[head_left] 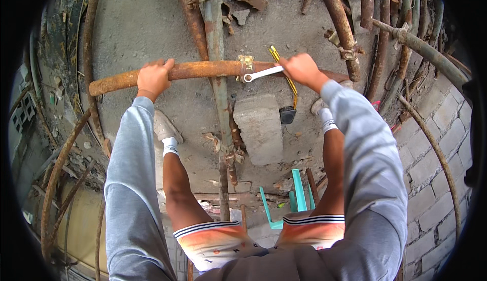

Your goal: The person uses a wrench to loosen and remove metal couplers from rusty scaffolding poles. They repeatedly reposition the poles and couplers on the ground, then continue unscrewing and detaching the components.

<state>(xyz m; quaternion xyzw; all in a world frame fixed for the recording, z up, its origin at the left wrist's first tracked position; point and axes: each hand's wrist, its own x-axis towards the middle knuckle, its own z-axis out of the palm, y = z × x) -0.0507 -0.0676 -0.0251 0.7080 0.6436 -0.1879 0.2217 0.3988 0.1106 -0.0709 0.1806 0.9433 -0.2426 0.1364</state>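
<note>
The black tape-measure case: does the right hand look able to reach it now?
Probably yes: the case lies uncovered near the right hand, though that hand holds a wrench.

A crosswise pipe [203,70] is passing over a lengthwise pole [221,103]; right of the pole, a concrete block [258,128] is resting left of a tape measure [287,115].

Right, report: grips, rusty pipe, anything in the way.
Left grip: closed on rusty pipe. Right grip: holding wrench, its end at the clamp. Nearby: tape measure, concrete block.
</note>
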